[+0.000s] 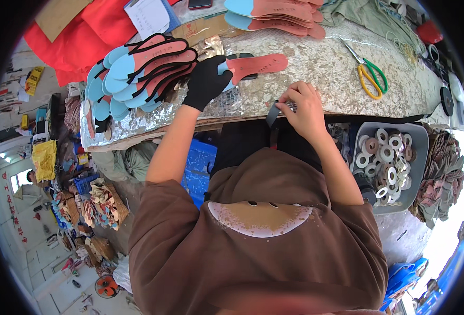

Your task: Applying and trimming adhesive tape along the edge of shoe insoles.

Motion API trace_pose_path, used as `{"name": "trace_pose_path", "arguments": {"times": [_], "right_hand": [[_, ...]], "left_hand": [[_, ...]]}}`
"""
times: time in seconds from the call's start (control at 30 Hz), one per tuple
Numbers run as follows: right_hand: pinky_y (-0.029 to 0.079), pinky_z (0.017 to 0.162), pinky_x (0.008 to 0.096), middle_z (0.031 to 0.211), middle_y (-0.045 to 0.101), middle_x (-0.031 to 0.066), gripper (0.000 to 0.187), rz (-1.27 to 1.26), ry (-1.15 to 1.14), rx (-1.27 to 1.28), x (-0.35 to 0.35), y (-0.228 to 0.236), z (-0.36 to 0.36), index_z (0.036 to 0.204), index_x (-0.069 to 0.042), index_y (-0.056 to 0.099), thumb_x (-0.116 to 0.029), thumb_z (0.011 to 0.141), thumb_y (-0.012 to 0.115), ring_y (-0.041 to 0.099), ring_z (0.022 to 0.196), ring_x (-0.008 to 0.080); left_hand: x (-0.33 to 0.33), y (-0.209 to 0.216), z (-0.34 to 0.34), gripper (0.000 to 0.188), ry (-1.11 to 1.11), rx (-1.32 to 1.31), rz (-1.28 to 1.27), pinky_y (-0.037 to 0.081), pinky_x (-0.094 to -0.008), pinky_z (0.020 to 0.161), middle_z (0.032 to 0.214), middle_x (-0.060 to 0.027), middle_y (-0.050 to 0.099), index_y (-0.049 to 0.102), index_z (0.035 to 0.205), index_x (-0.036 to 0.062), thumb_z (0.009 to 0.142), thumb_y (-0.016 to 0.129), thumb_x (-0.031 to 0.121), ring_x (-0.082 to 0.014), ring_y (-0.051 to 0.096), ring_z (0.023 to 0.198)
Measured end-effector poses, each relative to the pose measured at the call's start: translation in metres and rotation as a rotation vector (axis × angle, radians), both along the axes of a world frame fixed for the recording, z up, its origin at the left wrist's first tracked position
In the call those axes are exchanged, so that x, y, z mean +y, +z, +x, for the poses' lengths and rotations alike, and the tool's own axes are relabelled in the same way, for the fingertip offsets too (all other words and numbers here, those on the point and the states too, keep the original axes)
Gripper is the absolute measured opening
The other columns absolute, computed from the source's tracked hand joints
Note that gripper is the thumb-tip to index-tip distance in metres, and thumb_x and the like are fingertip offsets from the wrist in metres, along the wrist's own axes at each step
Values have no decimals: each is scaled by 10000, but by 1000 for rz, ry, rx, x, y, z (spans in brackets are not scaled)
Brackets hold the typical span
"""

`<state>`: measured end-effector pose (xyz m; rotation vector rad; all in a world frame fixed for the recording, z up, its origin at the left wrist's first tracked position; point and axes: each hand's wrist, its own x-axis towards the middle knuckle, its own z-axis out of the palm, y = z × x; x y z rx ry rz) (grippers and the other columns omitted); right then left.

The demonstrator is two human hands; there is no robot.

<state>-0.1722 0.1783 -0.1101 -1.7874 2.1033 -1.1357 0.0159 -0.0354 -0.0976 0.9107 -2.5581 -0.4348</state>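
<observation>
My left hand [207,83], in a black glove, grips a red-and-blue insole [258,64] by its blue end. The red end points right over the worktable, above a dark object [249,76] that it partly covers. Lower and to the right, my bare right hand [302,108] pinches a dark strip of tape [272,115] at the table's near edge. The strip hangs down toward my lap. Just left of the glove lies a fanned pile of blue-and-red insoles [137,71] with black edging.
Scissors [371,79] with green and yellow handles lie at right on the silvery worktable [326,68]. More insoles [282,16] are stacked at the back. A grey bin [422,152] of tape rolls stands right of my lap. Red cloth [106,31] covers the far left.
</observation>
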Motion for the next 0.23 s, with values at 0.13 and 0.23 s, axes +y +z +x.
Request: {"name": "trace_pose_path", "arguments": {"times": [0.13,0.23], "right_hand": [[429,831,384,860,602,66,165,136,52,-66,-1,10,-2,808,-52,643,-146,744,762,576,890,247],[415,958,361,948,673,86,168,140,201,-712,8,13,-14,835,-75,638,-172,769,758,603,998,207]], "left_hand": [[16,4,11,372,-18,234,183,510,-378,756,928,-182,702,665,1048,9,848,702,320,-317,684,856],[29,26,18,342,5,162,243,520,-375,772,940,-199,699,674,1059,40,839,689,301,-335,688,872]]}}
